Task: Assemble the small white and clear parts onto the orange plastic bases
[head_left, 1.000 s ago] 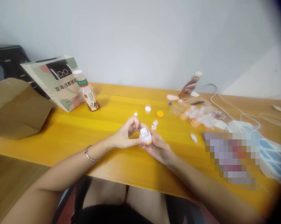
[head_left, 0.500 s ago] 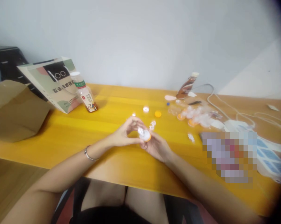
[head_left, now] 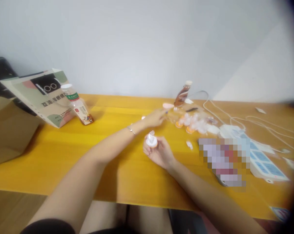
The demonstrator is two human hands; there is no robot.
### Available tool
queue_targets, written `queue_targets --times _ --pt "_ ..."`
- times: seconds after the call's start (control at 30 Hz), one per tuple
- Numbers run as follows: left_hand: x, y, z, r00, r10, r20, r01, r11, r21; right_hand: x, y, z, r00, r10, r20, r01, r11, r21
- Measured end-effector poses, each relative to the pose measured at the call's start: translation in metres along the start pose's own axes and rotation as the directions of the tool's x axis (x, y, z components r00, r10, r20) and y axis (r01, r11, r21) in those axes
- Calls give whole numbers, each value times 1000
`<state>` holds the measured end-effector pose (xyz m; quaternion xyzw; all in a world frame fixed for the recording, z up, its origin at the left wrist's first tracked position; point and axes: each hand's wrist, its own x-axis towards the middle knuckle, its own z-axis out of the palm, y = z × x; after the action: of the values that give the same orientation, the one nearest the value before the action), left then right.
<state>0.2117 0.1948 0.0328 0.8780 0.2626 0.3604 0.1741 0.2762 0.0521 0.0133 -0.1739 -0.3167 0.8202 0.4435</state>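
My right hand (head_left: 160,151) has its fingers wrapped round a small round white-and-orange piece (head_left: 152,141) with a white knob standing up on top. It holds the piece above the table, in front of me. My left arm stretches across the yellow table (head_left: 71,169), and my left hand (head_left: 155,119) hangs low beside a small blue piece (head_left: 166,112). Its fingers are smeared by motion, so I cannot see whether they hold anything. Part of a small white piece (head_left: 143,117) shows behind the left wrist. A small white patterned piece (head_left: 189,145) lies to the right.
At the left stand a drink bottle (head_left: 78,105), a printed paper bag (head_left: 49,97) and a brown bag (head_left: 10,130). Right of the hands lie several white-and-orange pieces (head_left: 189,129), a pixelated item (head_left: 225,162) and a power strip (head_left: 261,159) with cables. A dark drink bottle (head_left: 182,94) stands behind.
My left hand has left the white-and-orange piece and reached forward and right over the table. The right hand still holds the piece. The whole view has turned slightly right.
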Motion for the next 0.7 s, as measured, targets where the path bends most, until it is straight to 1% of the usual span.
queue_targets --times 0.1,0.2,0.27,0.33,0.43,0.53,0.6,0.63,0.7 --pt "21 -1 22 1000 14 -3 -14 1000 -7 0 0 -1 1000 -4 0 4 1000 -10" --pt "27 -6 38 1000 -3 6 4 1000 -15 0 0 0 999 -10 31 10 1000 2" --pt "27 -9 43 999 -31 11 31 999 -10 -1 0 0 999 -12 46 12 1000 7" --pt "24 -10 42 998 -64 -3 64 998 0 -1 0 0 999 -14 43 13 1000 15" --pt "14 -8 27 993 -102 -61 103 995 11 -1 -1 -1 1000 -13 17 12 1000 19" --pt "-11 -1 -3 976 -151 -155 151 988 -14 0 -1 -1 1000 -18 -20 18 1000 19" --pt "-38 6 -27 926 -264 -269 220 958 -183 1 -1 0 999 -28 -42 30 999 31" --pt "-53 12 -38 897 -319 -305 239 932 -273 1 0 1 998 -33 -51 35 999 39" --pt "-86 26 -57 853 -413 -320 263 869 -420 2 1 2 998 -33 -61 37 998 56"
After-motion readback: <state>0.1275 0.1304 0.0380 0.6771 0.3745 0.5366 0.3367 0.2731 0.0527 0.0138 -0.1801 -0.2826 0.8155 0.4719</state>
